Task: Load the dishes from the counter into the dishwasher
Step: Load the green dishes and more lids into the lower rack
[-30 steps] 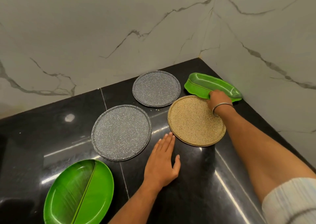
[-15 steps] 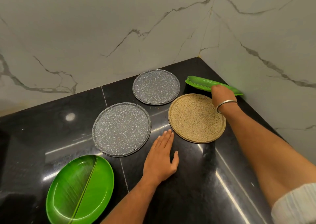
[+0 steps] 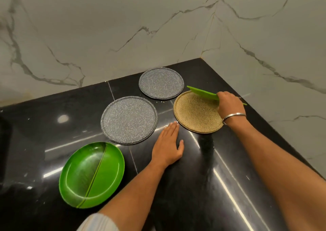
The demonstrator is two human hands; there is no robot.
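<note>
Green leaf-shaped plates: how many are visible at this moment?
2. One green plate lies flat at the near left of the counter. The other green plate is tilted above the tan plate, held in the right hand. None appears hidden.

Four plates [image 3: 129,120] on counter [image 3: 202,186]

Two white marble walls [image 3: 123,28] with grey veining meet in a corner seam [image 3: 209,35] at the upper right. Below them lies a polished black stone table [image 3: 202,186], running into that corner. Thin pale joint lines [image 3: 110,91] cross the slab, and bright streaks of reflected light [image 3: 62,118] gleam on its glossy surface.
</note>
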